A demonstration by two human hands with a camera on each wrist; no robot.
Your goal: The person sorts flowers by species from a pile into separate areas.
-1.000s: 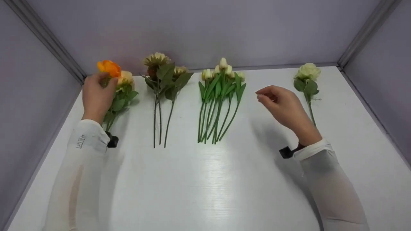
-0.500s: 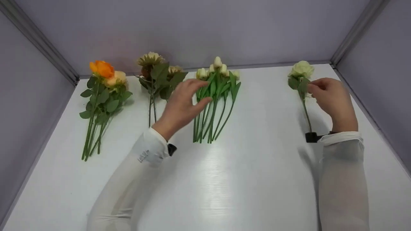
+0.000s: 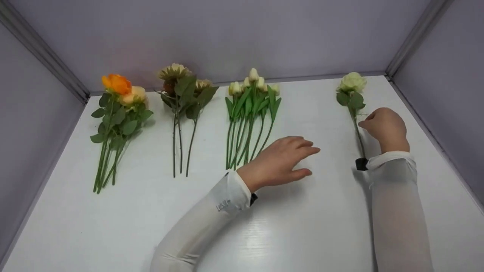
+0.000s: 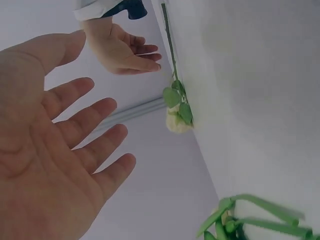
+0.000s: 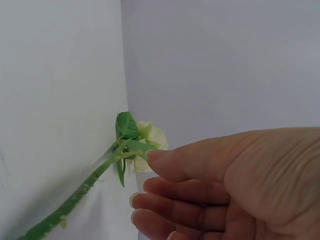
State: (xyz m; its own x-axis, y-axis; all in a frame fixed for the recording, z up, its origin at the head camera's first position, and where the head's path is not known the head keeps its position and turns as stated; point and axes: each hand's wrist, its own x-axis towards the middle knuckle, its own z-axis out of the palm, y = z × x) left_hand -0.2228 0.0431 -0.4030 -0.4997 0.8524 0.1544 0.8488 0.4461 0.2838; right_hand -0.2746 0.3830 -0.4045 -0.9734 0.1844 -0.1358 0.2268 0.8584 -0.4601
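Note:
My left hand hovers with spread fingers over the table, just right of the lower stems of the white tulips. Its palm and fingers hold nothing in the left wrist view. On the right, a single pale green-white rose lies with its bloom toward the back wall. Beside its stem is my right hand, fingers loosely bent. In the right wrist view the thumb overlaps the rose's bloom and leaves, with a gap between thumb and fingers and no stem in it.
Orange and peach roses lie at the far left of the white table. Next to them are several brown-stemmed flowers with dark leaves. Grey panels wall in the back and both sides.
My left hand has left the orange roses and swept right past the tulips, fingers spreading. My right hand has moved right to the single rose, then down along its stem. The flowers stay put.

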